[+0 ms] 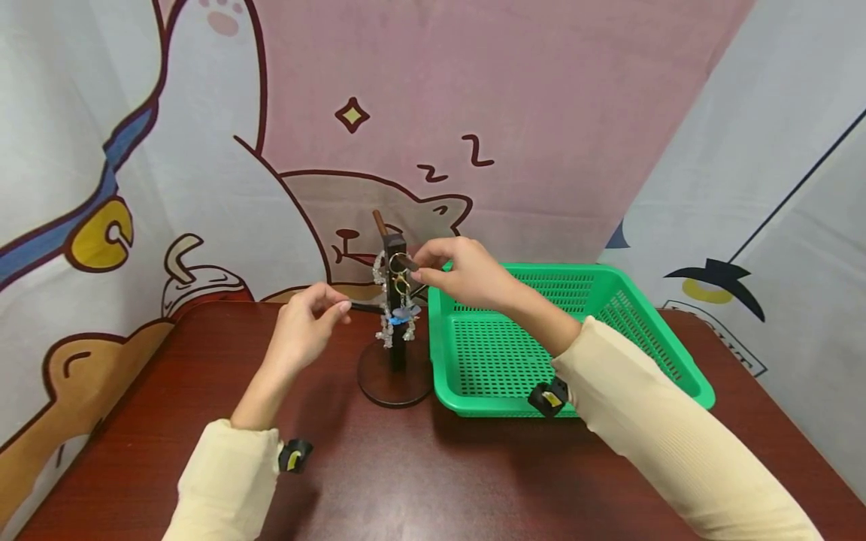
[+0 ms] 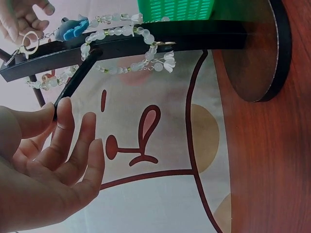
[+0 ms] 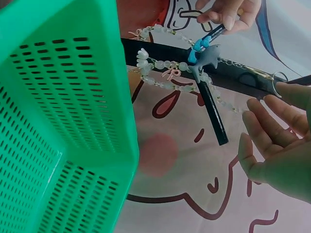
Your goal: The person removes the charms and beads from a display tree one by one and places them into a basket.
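A black jewelry stand (image 1: 396, 342) with a round base stands upright on the table. Its side pegs carry clear beaded bracelets (image 2: 114, 68) with white flower charms. A keychain (image 1: 404, 312) with a grey and blue dolphin-like charm hangs down the post, its metal ring (image 3: 279, 83) near an upper peg. My right hand (image 1: 467, 272) pinches the end of that upper peg beside the ring; in the right wrist view the fingers partly cover this contact. At the left, my left hand (image 1: 304, 327) pinches the tip of a lower black peg (image 2: 77, 80) between thumb and index finger.
A green plastic basket (image 1: 438, 361) with slotted walls stands just right of the stand, under my right forearm. The brown table (image 1: 419, 481) reaches to a cartoon-printed cloth (image 1: 528, 135) behind. Black wrist cameras (image 1: 295, 455) sit at both cuffs.
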A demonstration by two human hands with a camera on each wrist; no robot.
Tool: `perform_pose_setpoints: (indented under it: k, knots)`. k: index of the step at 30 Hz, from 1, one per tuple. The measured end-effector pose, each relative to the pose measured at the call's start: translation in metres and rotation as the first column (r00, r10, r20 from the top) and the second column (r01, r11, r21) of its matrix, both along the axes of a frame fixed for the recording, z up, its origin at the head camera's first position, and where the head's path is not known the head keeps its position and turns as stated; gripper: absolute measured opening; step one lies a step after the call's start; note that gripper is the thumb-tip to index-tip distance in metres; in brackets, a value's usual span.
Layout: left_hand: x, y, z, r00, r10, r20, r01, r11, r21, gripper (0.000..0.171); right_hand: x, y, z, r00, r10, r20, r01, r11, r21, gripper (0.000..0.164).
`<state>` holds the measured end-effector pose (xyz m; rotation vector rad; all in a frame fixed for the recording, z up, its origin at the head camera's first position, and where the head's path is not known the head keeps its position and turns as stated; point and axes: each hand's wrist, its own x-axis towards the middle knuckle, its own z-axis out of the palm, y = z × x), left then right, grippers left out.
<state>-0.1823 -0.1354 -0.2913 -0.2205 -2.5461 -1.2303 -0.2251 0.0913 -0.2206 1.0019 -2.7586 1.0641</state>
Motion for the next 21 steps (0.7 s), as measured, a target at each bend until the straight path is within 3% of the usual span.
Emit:
perform_pose_setpoints:
  k: [21]
  knots:
    - [0.0003, 0.0009, 0.0004, 1.0, 0.002, 0.003, -0.002, 1.0, -0.002, 0.007, -0.0061, -0.0088, -0.0005, 0.999, -0.019, -0.032, 0.017, 0.998, -0.059, 0.011]
